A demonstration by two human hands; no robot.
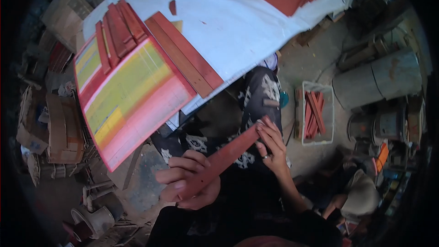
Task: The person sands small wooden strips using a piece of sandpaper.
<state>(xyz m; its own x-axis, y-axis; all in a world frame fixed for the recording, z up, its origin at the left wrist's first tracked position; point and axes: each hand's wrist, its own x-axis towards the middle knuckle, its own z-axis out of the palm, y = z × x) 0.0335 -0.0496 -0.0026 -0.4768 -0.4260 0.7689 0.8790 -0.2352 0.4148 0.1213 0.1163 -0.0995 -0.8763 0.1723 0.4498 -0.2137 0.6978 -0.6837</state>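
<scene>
Clasped near one end in the left hand [188,174], a red strip [224,161] slants above patterned trousers [197,143]; the right hand [273,148] lies against its far end, apparently for steadiness, whether pinching unclear. A bin [332,123] keeps other strips [315,114] together.

A grey floor [307,156] lies dimly lit around a white-covered table [247,36].
</scene>
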